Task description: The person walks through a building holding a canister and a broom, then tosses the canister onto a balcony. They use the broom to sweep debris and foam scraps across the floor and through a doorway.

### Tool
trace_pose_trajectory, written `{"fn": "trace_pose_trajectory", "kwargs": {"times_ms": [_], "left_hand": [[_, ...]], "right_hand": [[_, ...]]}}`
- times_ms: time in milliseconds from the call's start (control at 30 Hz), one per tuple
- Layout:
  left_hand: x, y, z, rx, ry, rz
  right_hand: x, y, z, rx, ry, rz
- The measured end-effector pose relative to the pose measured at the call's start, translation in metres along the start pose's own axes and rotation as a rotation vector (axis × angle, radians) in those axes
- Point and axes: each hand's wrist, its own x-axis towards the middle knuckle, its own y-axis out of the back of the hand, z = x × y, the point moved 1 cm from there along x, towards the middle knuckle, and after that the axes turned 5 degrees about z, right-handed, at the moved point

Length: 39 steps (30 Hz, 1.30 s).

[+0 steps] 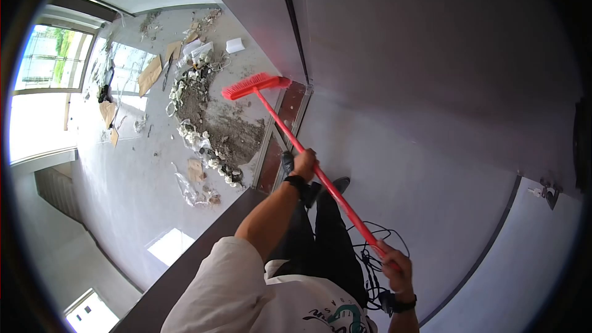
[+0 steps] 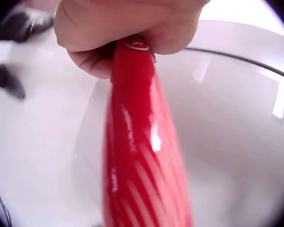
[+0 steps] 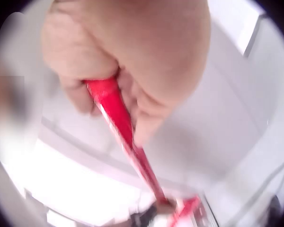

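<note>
A red push broom (image 1: 346, 208) runs diagonally across the head view, both hands on its handle. My left hand (image 1: 303, 165) grips it partway along; the left wrist view shows the fingers (image 2: 92, 64) wrapped round the glossy red shaft. Near the handle's top end, my right hand (image 1: 396, 266) holds on, its fingers (image 3: 142, 118) curled about it in the right wrist view. At the far end, the bristled broom head (image 1: 246, 88) is beside the doorway, slightly blurred. A spread of grey dirt and rubble (image 1: 231, 135) lies just past it on the floor.
Cardboard pieces (image 1: 150, 76), white scraps and clear plastic (image 1: 188, 188) litter the floor beyond the doorway. A reddish-brown threshold strip (image 1: 290, 108) crosses near my feet. Black cables (image 1: 370, 265) lie coiled by my legs. Grey walls and a door with keys (image 1: 535, 192) stand to the right.
</note>
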Motion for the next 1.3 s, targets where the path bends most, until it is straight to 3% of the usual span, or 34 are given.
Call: {"fn": "trace_pose_trajectory", "kwargs": {"times_ms": [33, 100, 167, 267, 300, 367, 433, 500, 567, 600, 633, 667, 733, 900, 967, 1033, 1167, 1300], "left_hand": [[-0.005, 0.014, 0.029, -0.037, -0.038, 0.031], [0.002, 0.023, 0.046, -0.15, -0.036, 0.008], [-0.021, 0.011, 0.055, -0.292, -0.051, -0.075], [-0.091, -0.025, 0.036, -0.321, 0.044, -0.135], [-0.108, -0.035, 0.025, -0.371, 0.144, -0.236], [-0.141, -0.048, 0.011, -0.267, 0.253, -0.36], [-0.144, -0.052, -0.003, -0.271, 0.363, -0.357], [-0.114, -0.037, 0.005, -0.288, 0.38, -0.197], [-0.064, -0.006, 0.019, -0.374, 0.315, -0.144], [-0.071, 0.018, 0.055, -0.315, 0.23, -0.09], [-0.064, 0.037, 0.081, -0.322, 0.123, 0.015], [-0.034, 0.054, 0.088, -0.412, 0.061, 0.015], [-0.041, 0.071, 0.132, -0.503, -0.02, 0.004], [-0.096, 0.062, 0.2, -0.747, -0.018, -0.212], [-0.121, 0.059, 0.218, -0.851, 0.03, -0.243], [-0.137, 0.063, 0.224, -0.954, 0.059, -0.299], [-0.171, 0.09, 0.234, -1.046, 0.048, -0.404], [-0.163, 0.145, 0.236, -1.164, -0.027, -0.373]], "right_hand": [[0.015, -0.02, -0.007, -0.056, -0.013, -0.101], [0.033, -0.023, -0.012, 0.008, 0.059, -0.082], [0.038, 0.005, -0.029, 0.046, 0.069, -0.039], [0.028, 0.043, -0.084, 0.119, 0.215, 0.086], [0.02, 0.067, -0.095, 0.1, 0.281, 0.063], [0.008, 0.069, -0.132, 0.185, 0.381, 0.134], [0.006, 0.046, -0.161, 0.18, 0.422, 0.121], [0.026, 0.011, -0.157, 0.027, 0.307, -0.008], [0.054, -0.04, -0.143, 0.093, 0.334, 0.016], [0.064, -0.069, -0.136, 0.057, 0.264, 0.035], [0.072, -0.083, -0.134, -0.088, 0.151, -0.078], [0.078, -0.102, -0.13, -0.006, 0.093, -0.147], [0.091, -0.123, -0.137, -0.007, 0.197, -0.176], [0.127, -0.153, -0.217, 0.147, 0.471, -0.243], [0.141, -0.178, -0.244, 0.221, 0.5, -0.347], [0.148, -0.211, -0.274, 0.302, 0.578, -0.258], [0.183, -0.247, -0.333, 0.382, 0.541, -0.484], [0.217, -0.321, -0.337, 0.461, 0.452, -0.742]]}}
